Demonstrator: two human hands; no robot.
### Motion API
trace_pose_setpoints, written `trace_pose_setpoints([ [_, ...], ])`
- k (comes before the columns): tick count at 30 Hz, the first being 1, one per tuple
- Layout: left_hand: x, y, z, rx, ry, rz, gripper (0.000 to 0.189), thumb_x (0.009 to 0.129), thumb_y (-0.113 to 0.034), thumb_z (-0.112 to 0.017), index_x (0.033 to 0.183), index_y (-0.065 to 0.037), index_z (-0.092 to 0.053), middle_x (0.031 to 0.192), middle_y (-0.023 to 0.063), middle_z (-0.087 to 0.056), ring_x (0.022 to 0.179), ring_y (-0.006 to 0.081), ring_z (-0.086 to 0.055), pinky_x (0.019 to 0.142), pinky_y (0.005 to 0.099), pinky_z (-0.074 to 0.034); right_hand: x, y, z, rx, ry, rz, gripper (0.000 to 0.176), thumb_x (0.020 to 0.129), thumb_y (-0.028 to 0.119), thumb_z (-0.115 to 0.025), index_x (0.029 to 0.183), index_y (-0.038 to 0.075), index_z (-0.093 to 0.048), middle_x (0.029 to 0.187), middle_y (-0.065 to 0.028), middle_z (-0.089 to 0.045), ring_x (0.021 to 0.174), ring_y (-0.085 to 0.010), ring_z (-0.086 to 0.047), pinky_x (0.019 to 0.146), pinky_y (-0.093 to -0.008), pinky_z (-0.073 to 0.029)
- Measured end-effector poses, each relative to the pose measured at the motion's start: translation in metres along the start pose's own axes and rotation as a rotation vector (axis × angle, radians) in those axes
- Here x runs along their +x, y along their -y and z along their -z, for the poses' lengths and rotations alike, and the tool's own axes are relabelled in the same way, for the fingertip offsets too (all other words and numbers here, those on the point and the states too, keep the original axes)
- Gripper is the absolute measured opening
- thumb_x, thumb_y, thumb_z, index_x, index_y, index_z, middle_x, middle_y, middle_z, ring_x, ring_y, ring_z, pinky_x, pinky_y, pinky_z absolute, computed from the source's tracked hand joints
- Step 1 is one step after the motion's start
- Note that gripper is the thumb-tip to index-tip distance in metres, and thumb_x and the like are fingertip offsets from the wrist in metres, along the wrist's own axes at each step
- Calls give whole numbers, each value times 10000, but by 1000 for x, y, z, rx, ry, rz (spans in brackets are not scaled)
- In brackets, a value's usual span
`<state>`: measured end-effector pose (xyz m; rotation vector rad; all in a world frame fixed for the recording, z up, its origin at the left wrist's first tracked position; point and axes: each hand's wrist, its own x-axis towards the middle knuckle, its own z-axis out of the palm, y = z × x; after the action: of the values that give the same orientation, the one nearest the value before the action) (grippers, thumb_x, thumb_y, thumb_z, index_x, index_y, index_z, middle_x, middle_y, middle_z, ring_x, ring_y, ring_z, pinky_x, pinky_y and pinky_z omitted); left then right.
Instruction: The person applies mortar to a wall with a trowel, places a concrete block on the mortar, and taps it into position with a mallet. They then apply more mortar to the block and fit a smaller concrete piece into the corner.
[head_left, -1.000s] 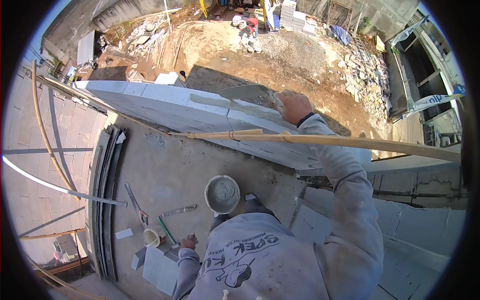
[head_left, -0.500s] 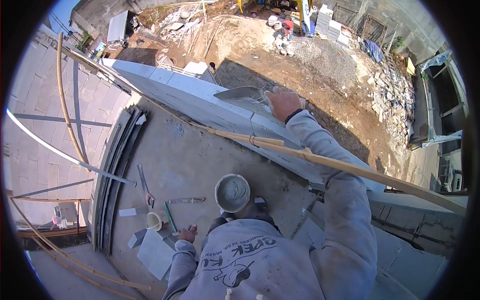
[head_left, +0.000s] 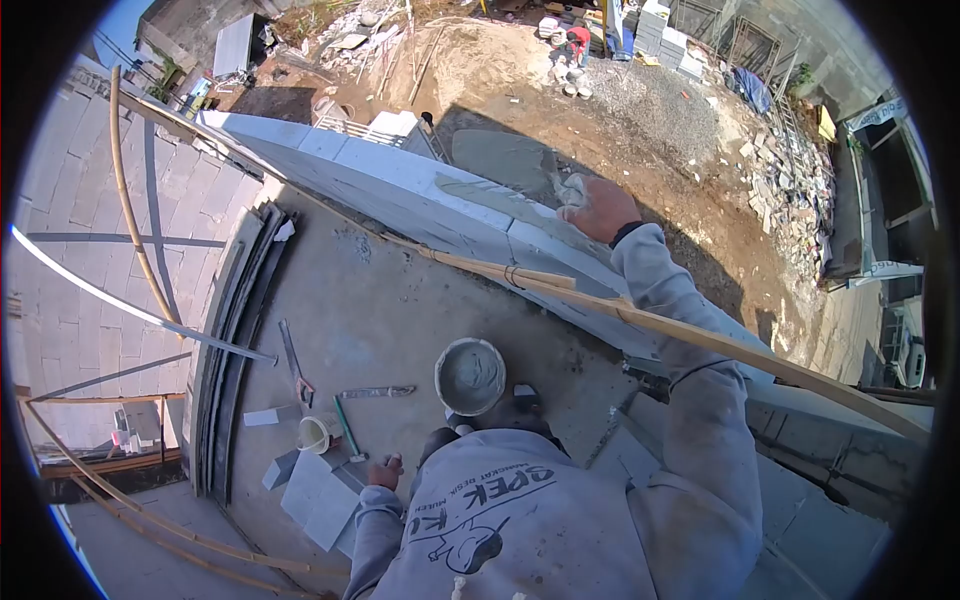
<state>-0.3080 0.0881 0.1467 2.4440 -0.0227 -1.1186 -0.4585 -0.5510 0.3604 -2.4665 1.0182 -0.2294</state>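
My right hand (head_left: 600, 208) is wrapped around the handle of a trowel (head_left: 503, 162), held out over the far side of the block wall (head_left: 390, 180). The broad, grey, mortar-coated blade lies nearly flat to the view. A band of grey mortar (head_left: 480, 193) runs along part of the wall's top, just below the trowel. My left hand (head_left: 385, 472) hangs low by my side, loosely curled with fingers slightly apart and nothing visible in it. Close to it is a hammer (head_left: 347, 430) with a green handle. A bucket of mortar (head_left: 470, 376) stands at my feet.
A wooden pole (head_left: 700, 345) crosses between me and the wall. On the floor lie a handsaw (head_left: 295, 365), a mortar-smeared flat tool (head_left: 378, 392), a small pail (head_left: 318, 433) and white blocks (head_left: 318, 500). Beyond the wall is lower ground, where a person in red (head_left: 577, 42) bends over.
My right hand has shifted slightly right and down, and the trowel blade has turned to show its broad face beyond the wall. Mortar on the wall top is now uncovered. My left hand moved little.
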Motion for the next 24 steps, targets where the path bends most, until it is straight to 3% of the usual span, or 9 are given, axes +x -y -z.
trace_pose_setpoints([
  [3,5,-2,-4,-13,66,22,408,855,-395,-534,995,-18,-601,836,63,-642,691,150,-617,545,272,-439,-30,-33,11,155,-8,-71,392,693,320,-648,942,23,-587,882,-160,-618,903,-297,-593,771,-386,-465],
  [5,7,-9,-13,-2,53,13,423,850,-368,-541,980,27,-623,820,105,-656,729,177,-624,675,312,-463,-57,-52,20,145,-109,-110,412,685,339,-657,899,-5,-585,796,-155,-622,821,-282,-616,723,-369,-474],
  [8,11,-27,-20,174,137,-170,421,852,-371,-538,972,22,-627,799,102,-656,722,180,-624,664,312,-470,-102,-75,30,638,9,-427,405,701,389,-663,781,5,-560,629,-73,-547,544,-179,-529,544,-314,-428],
  [13,79,-43,-24,173,216,-129,413,842,-371,-551,940,21,-639,789,113,-654,727,187,-628,649,319,-478,-170,-114,64,219,71,-467,284,748,251,-659,856,13,-547,685,-61,-564,513,-122,-531,464,-250,-428],
  [15,103,-50,-26,125,227,-140,407,837,-369,-557,931,17,-644,792,118,-654,729,189,-629,654,325,-480,-202,-110,77,616,165,-574,269,758,245,-640,875,17,-555,682,-51,-561,523,-123,-545,447,-242,-448],
  [16,114,-60,-29,129,197,-140,417,837,-386,-547,931,8,-646,803,130,-655,746,208,-633,681,339,-476,-214,-98,93,667,236,-491,249,783,232,-613,901,21,-553,677,-47,-554,514,-123,-547,433,-239,-451],
  [18,130,-77,-33,137,174,-148,427,837,-402,-536,931,-1,-649,813,142,-657,762,226,-636,707,352,-472,-233,-90,77,675,151,-622,236,800,228,-592,909,24,-546,677,-48,-553,511,-123,-548,430,-244,-448],
  [20,144,-88,-40,576,72,-666,457,838,-448,-505,948,-30,-652,831,160,-657,804,271,-634,756,375,-457,-245,-56,75,731,49,-787,219,851,244,-543,912,34,-536,667,-48,-544,503,-135,-548,421,-263,-442],
  [24,144,-98,-59,287,172,-343,482,831,-482,-489,951,-45,-655,840,168,-656,838,301,-626,770,383,-450,-273,-55,18,1237,-211,-835,319,840,356,-582,845,46,-507,648,-61,-536,462,-152,-525,403,-283,-447],
])
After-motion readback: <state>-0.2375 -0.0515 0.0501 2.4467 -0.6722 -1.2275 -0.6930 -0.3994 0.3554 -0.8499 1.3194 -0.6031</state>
